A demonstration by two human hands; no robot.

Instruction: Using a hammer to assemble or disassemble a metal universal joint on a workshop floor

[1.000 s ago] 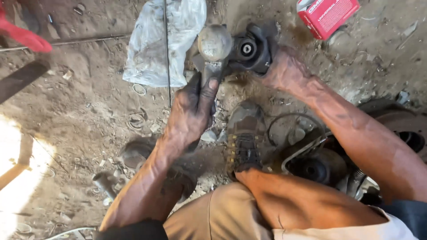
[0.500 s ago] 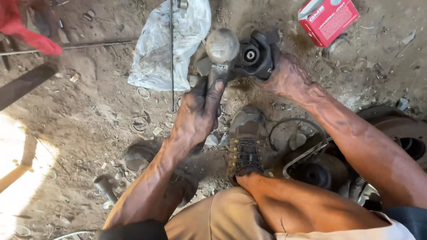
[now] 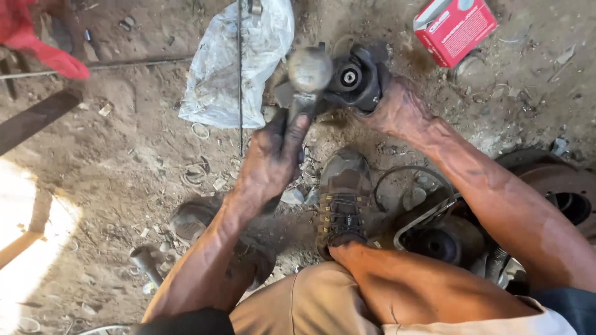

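Observation:
My left hand (image 3: 272,158), black with grease, grips the handle of a hammer (image 3: 308,69) whose blurred round head hangs just above and left of a black metal car part with a round bush (image 3: 357,77) on the dirt ground. My right hand (image 3: 397,110) holds that car part from its right side, fingers wrapped on its edge. My brown shoe (image 3: 343,201) rests on the ground just below the part.
A crumpled clear plastic bag (image 3: 226,68) lies left of the hammer, crossed by a thin rod (image 3: 239,80). A red cardboard box (image 3: 454,28) sits top right. Rusty brake disc (image 3: 562,186) and other parts lie at right. Red cloth (image 3: 37,43) top left.
The hammer head has shifted slightly right and lower toward the black part, with my left hand following. My right hand keeps its hold on the part.

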